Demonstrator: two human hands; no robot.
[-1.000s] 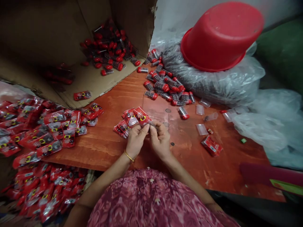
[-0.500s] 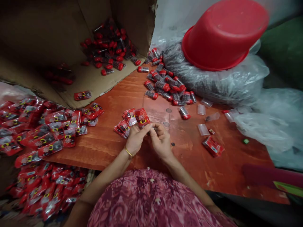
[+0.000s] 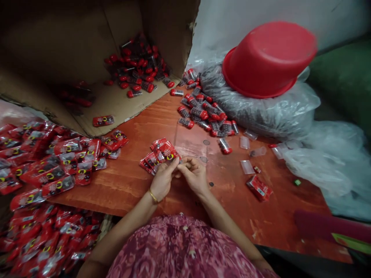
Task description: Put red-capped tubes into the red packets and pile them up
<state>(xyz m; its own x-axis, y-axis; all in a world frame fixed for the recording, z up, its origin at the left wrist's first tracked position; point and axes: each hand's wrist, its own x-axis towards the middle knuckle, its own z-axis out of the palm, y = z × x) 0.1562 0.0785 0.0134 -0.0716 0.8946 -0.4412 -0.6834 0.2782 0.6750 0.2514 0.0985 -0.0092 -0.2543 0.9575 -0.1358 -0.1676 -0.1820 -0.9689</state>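
Note:
A small red printed packet (image 3: 168, 150) is held at its near end by my left hand (image 3: 162, 182), thumb on top. My right hand (image 3: 195, 177) is closed at the same end, its thumb and fingertips meeting my left thumb there; the fingers hide the packet's edge. Just left of and beneath the held packet, several more red packets (image 3: 149, 160) with clear fronts lie on the table. A gold bracelet circles my left wrist.
A cardboard box (image 3: 133, 110) at upper left contains red-capped clear vials (image 3: 139, 63); more vials (image 3: 199, 112) lie outside it. Filled red packets (image 3: 69, 162) heap at left. Right are a plastic bag (image 3: 249, 114) under a red tub (image 3: 269, 54), loose clear tubes (image 3: 247, 167) and red packets (image 3: 259, 188).
The view has shifted slightly. Both hands have moved a little toward me with the packet, and my right fingers have drawn closer in against my left thumb.

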